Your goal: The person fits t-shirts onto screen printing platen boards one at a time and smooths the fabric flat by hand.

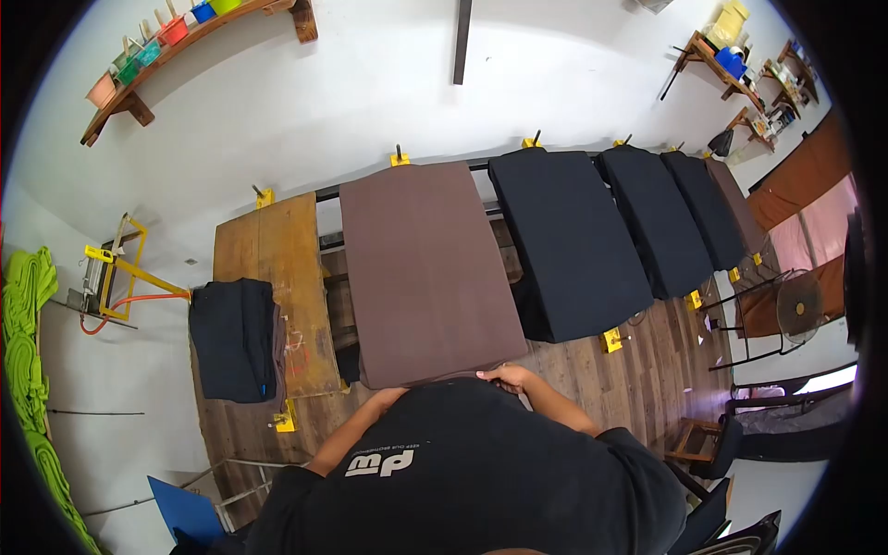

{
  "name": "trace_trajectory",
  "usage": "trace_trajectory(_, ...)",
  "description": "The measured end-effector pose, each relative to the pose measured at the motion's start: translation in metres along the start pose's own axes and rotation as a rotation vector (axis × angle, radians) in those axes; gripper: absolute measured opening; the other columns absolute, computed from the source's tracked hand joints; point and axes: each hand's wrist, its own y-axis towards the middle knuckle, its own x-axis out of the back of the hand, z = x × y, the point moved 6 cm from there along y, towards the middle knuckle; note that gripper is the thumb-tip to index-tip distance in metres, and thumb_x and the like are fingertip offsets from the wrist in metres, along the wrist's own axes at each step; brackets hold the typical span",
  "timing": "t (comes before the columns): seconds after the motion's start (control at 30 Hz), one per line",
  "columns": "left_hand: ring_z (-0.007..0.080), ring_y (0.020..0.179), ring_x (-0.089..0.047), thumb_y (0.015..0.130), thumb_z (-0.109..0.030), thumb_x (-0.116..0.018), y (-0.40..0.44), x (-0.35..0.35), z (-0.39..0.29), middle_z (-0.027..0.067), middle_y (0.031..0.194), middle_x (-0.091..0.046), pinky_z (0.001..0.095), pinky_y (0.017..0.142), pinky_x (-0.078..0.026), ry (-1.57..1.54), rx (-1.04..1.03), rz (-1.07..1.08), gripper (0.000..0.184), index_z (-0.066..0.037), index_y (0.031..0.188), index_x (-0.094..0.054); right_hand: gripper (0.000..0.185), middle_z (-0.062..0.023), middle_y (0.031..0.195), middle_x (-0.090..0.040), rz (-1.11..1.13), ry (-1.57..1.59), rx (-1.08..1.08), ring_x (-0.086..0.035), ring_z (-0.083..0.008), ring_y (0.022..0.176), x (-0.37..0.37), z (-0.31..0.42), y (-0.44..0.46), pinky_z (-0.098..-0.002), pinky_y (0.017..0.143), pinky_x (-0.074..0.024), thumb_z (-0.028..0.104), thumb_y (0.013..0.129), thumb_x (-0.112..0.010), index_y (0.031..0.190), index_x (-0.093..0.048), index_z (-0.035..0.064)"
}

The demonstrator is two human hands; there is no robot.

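A smooth brown cloth [430, 268] is stretched over a long board in front of me. At its near edge, the thumb and fingers of my right hand [505, 376] are closed on the cloth's hem. My left hand [392, 396] is at the same edge, further left, with its fingers hidden behind my black shirt [490, 472]. Left of the cloth is a bare wooden board [277, 250]. A folded pile of dark cloth [231, 338] lies on it, with some brown cloth showing underneath.
More boards covered in black cloth [573, 240] run off to the right. Yellow clamps [611, 340] stick out at the board ends. A yellow frame [139, 268] with an orange hose is on the left wall, near green cloth [26, 342]. A fan [799, 307] stands right.
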Motion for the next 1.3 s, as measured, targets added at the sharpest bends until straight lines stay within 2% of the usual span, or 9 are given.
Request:
trace_trajectory(0.33, 0.0280, 0.110, -0.068, 0.096, -0.048, -0.074, -0.006, 0.047, 0.026, 0.0164, 0.125, -0.069, 0.0430, 0.095, -0.057, 0.068, -0.001, -0.187, 0.064, 0.004, 0.134, -0.064, 0.048, 0.0012, 0.091, -0.067, 0.051, -0.086, 0.082, -0.055, -0.0101, 0.080, 0.015, -0.011, 0.036, -0.0249, 0.069, -0.0408, 0.036, 0.077, -0.096, 0.107, -0.073, 0.0064)
trace_trajectory(0.57, 0.0284, 0.109, -0.068, 0.098, -0.048, -0.072, -0.006, 0.048, 0.028, 0.0170, 0.123, -0.070, 0.0428, 0.095, -0.056, 0.097, -0.012, -0.341, 0.062, 0.003, 0.132, -0.065, 0.058, -0.0022, 0.104, -0.071, -0.143, -0.033, 0.144, -0.059, -0.0123, 0.095, 0.020, -0.024, 0.044, -0.0262, 0.078, -0.0439, 0.040, 0.074, -0.096, 0.114, -0.073, 0.0055)
trace_trajectory(0.83, 0.0288, 0.108, -0.067, 0.099, -0.049, -0.069, -0.037, 0.097, 0.071, 0.0178, 0.121, -0.070, 0.0426, 0.096, -0.056, 0.131, -0.029, -0.497, 0.060, 0.001, 0.131, -0.067, 0.027, -0.0013, 0.111, -0.072, -0.654, 0.245, 0.333, -0.060, -0.0148, 0.082, 0.100, -0.071, 0.015, -0.0350, 0.073, -0.0501, 0.020, 0.100, -0.061, 0.126, -0.066, 0.0142)
trace_trajectory(0.93, 0.0290, 0.108, -0.067, 0.100, -0.049, -0.068, -0.011, 0.112, 0.059, 0.0180, 0.120, -0.070, 0.0425, 0.096, -0.055, 0.134, -0.058, -0.535, 0.059, 0.001, 0.131, -0.067, 0.031, -0.0019, 0.117, -0.071, -0.654, 0.388, 0.422, -0.059, -0.0141, 0.086, 0.111, -0.044, 0.021, -0.0344, 0.076, -0.0492, 0.033, 0.104, -0.060, 0.128, -0.067, 0.0142)
trace_trajectory(1.03, 0.0307, 0.110, -0.067, 0.107, -0.047, -0.052, 0.000, 0.119, 0.069, 0.0161, 0.123, -0.069, 0.0448, 0.091, -0.055, -0.420, 0.038, -0.559, 0.057, 0.003, 0.134, -0.064, 0.048, -0.0022, 0.127, -0.070, -0.551, 0.495, 0.477, -0.062, -0.0166, 0.097, 0.114, -0.009, 0.035, -0.0385, 0.086, -0.0498, 0.052, 0.107, -0.053, 0.133, -0.067, 0.0137)
trace_trajectory(1.1, 0.0321, 0.136, -0.054, 0.110, -0.048, -0.045, 0.001, 0.105, 0.030, 0.0199, 0.149, -0.057, 0.0445, 0.113, -0.041, -0.509, -0.139, -0.397, 0.059, -0.002, 0.145, -0.058, 0.054, 0.0000, 0.116, -0.072, -0.390, 0.546, 0.417, -0.063, -0.0156, 0.092, 0.105, 0.016, 0.047, -0.0377, 0.076, -0.0490, 0.059, 0.106, -0.050, 0.132, -0.067, 0.0149)
trace_trajectory(1.13, 0.0321, 0.136, -0.054, 0.110, -0.048, -0.045, -0.006, 0.096, 0.012, 0.0199, 0.149, -0.057, 0.0445, 0.113, -0.041, -0.513, -0.147, -0.399, 0.059, -0.002, 0.145, -0.058, 0.054, 0.0000, 0.116, -0.072, -0.385, 0.542, 0.423, -0.063, -0.0156, 0.092, 0.105, 0.029, 0.048, -0.0377, 0.076, -0.0490, 0.059, 0.106, -0.050, 0.132, -0.067, 0.0149)
trace_trajectory(1.2, 0.0313, 0.136, -0.054, 0.111, -0.050, -0.039, -0.032, 0.091, -0.029, 0.0184, 0.148, -0.058, 0.0460, 0.117, -0.036, 0.161, -0.205, -0.709, 0.060, -0.005, 0.147, -0.057, 0.065, -0.0043, 0.130, -0.070, -0.244, 0.501, 0.326, -0.065, -0.0211, 0.111, 0.096, 0.047, 0.048, -0.0420, 0.094, -0.0492, 0.066, 0.105, -0.046, 0.137, -0.067, 0.0136)
trace_trajectory(1.3, 0.0279, 0.134, -0.055, 0.111, -0.055, -0.039, -0.054, 0.075, -0.054, 0.0132, 0.143, -0.061, 0.0427, 0.115, -0.039, 0.035, -0.314, -0.478, 0.063, -0.005, 0.145, -0.056, 0.071, -0.0083, 0.138, -0.069, -0.187, 0.460, 0.258, -0.064, -0.0256, 0.124, 0.079, 0.053, 0.035, -0.0440, 0.105, -0.0491, 0.069, 0.103, -0.047, 0.140, -0.066, 0.0112)
